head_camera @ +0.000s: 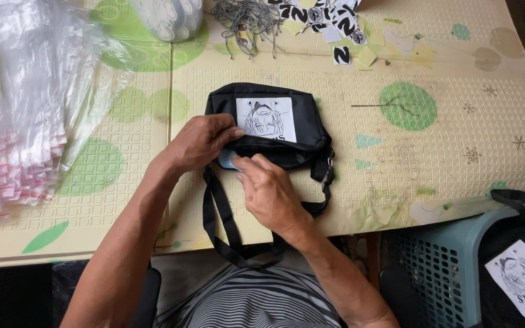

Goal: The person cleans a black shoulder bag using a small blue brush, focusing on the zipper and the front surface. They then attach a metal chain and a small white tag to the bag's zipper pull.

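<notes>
A small black shoulder bag (302, 115) lies on the patterned mat, with a white printed patch (267, 118) on its front and a black strap (221, 225) hanging off the table edge toward me. My left hand (200, 141) grips the bag's near left edge, thumb on the patch's corner. My right hand (268, 191) rests just below it, its fingertips pinching a small light-blue piece (227, 160) at the bag's opening.
A stack of clear zip bags (16, 115) lies at the left. Grey cords (244, 21), black-and-white tags (329, 18) and a white container (168, 18) sit at the far edge. A teal basket (439, 267) holding more black bags stands at the lower right.
</notes>
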